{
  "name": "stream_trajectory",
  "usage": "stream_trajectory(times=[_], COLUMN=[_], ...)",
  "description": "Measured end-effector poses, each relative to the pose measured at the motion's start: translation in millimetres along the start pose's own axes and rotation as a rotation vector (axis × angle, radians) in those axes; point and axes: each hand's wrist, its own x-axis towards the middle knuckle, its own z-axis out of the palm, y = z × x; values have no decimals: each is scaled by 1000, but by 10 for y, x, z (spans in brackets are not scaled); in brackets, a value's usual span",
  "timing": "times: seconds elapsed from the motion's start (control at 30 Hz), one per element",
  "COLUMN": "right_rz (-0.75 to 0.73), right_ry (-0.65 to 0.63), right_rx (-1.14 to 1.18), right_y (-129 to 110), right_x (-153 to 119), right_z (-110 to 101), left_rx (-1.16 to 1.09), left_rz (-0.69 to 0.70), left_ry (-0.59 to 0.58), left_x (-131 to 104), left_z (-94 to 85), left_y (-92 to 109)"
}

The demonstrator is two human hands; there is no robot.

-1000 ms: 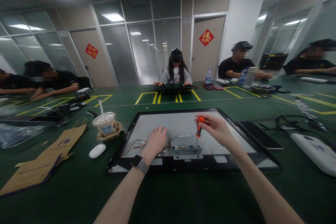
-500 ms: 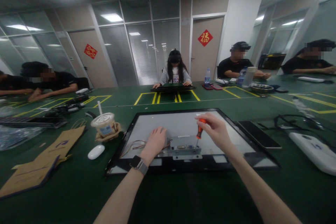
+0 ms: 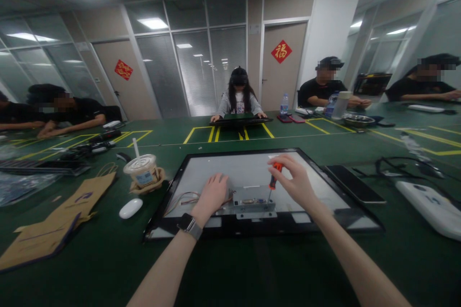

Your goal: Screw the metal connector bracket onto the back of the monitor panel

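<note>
While left hand (image 3: 213, 191) lies palm-down, right hand (image 3: 297, 180) pinches tilted screwdriver (image 3: 274, 177).

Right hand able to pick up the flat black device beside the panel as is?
Probably not: the right hand holds the orange-handled screwdriver at the metal bracket. Otherwise, the way across the panel to the flat black device looks clear.
</note>
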Motion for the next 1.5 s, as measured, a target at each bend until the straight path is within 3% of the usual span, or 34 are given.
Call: stream_trajectory(times=[0.2,0.37,0.47,0.57,0.77,0.97,1.17,1.33,1.5], right_rz=[186,84,42,89,61,134,165,208,126], right_ry=[-147,-1,-37,-67,63,-33,41,-77,-18], right_rx=[225,55,51,93,-53,132,87,255,80], right_y=[10,11,4,24,40,56,117,111,71], right_x=[-33,-38,-46,-45,-24,-51,-49,-70,-61], right_z=[6,58,62,51,32,49,53,58,67], left_rx=[13,0,0,0,-1,14,6,9,0], left_rz=[42,17,35,56,48,43,43,56,20], left_ry=[2,14,6,1,-8,-22,-15,-12,-5], left_x=[11,0,-7,-3,8,-7,0,-10,-4], left_z=[35,23,5,8,8,-43,-11,-32,-20], left_y=[-12,-7,-8,-17,-20,10,-1,5,13])
